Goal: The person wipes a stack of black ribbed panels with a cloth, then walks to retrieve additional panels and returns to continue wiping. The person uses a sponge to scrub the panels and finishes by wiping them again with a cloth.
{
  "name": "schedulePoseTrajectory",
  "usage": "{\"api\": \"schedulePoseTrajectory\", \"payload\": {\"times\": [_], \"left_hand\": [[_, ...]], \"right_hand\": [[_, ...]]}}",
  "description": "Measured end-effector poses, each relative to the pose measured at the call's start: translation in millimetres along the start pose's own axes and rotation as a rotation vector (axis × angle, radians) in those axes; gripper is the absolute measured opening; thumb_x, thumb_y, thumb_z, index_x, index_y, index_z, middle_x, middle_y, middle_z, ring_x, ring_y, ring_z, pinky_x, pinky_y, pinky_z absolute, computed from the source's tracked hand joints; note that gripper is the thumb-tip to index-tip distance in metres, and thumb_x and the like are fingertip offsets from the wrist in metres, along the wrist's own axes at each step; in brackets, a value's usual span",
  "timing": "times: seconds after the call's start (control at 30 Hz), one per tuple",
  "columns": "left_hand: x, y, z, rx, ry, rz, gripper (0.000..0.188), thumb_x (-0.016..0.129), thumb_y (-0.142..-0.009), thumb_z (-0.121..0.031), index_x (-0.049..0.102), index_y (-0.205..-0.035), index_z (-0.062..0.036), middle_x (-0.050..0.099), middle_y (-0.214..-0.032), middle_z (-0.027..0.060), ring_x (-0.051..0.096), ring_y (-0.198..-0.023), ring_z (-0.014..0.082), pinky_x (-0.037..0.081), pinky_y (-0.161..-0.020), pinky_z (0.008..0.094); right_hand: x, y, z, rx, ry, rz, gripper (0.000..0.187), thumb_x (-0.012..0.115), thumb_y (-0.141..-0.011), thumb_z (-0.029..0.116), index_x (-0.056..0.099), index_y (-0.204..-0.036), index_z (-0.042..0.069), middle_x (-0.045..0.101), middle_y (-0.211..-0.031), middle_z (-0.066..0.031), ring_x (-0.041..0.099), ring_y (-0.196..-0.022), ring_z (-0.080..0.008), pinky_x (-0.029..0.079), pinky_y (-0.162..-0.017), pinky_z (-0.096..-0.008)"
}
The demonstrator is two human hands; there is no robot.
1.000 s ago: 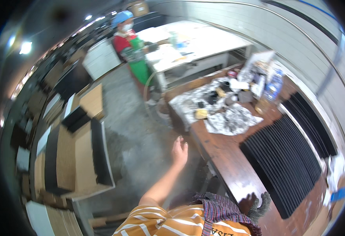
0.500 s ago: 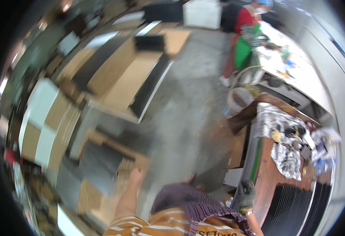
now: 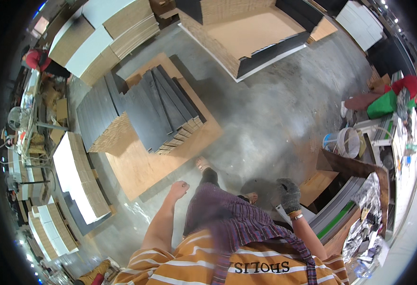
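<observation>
My bare left hand (image 3: 180, 188) hangs in front of my body with its fingers curled in, and nothing shows in it. It is nearest to the front edge of a light wooden base board (image 3: 135, 178). On that board lies a stack of long dark grey panels (image 3: 146, 114) with brown cut ends. My right hand (image 3: 289, 195) wears a grey knit glove and hangs to the right of my legs, near the workbench's grey layered edge (image 3: 334, 209). Its fingers are mostly turned away, so their grip is unclear.
White-topped board stacks (image 3: 77, 178) stand at the left. Beyond the dark panels is a large low stack (image 3: 251, 33) with raised dark sides. Buckets (image 3: 348, 142) stand beside the right workbench. One person (image 3: 394, 95) is at far right, another (image 3: 39, 59) at far left.
My view has swung left, so the dark panel stack now sits nearer the middle and the workbench lies farther right. Both my hands have moved up in view.
</observation>
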State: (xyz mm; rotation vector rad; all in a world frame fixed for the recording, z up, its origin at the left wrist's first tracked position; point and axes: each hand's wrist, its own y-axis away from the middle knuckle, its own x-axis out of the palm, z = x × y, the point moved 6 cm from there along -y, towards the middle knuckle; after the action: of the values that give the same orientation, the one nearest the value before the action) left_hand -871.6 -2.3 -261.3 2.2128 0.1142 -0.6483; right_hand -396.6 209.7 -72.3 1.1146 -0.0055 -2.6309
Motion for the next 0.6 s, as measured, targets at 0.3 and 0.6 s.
{"api": "schedulePoseTrajectory", "payload": {"times": [0.3,0.6], "left_hand": [[-76.2,-78.5,67.0,-0.159,0.263,-0.225,0.032,0.062,-0.094,-0.028,0.076,-0.104,-0.0009,0.076,-0.083,0.0186,0.075,-0.077,0.0293,0.057,-0.076,0.0417],[-24.5,-96.5,95.0,-0.276,0.353,-0.119,0.032,0.060,-0.092,-0.030,0.075,-0.098,-0.0020,0.075,-0.082,0.0178,0.075,-0.080,0.0324,0.057,-0.076,0.0426]], "right_hand": [[129.4,-116.6,164.4,-0.096,0.264,0.550,0.024,0.069,-0.091,0.021,0.077,-0.106,0.005,0.075,-0.111,-0.0167,0.071,-0.103,-0.0364,0.055,-0.091,-0.0435],[216.3,-221.6,117.8,-0.178,0.427,0.767,0.028,0.066,-0.092,0.029,0.076,-0.102,0.005,0.074,-0.107,-0.0181,0.070,-0.104,-0.0371,0.055,-0.089,-0.0468]]}}
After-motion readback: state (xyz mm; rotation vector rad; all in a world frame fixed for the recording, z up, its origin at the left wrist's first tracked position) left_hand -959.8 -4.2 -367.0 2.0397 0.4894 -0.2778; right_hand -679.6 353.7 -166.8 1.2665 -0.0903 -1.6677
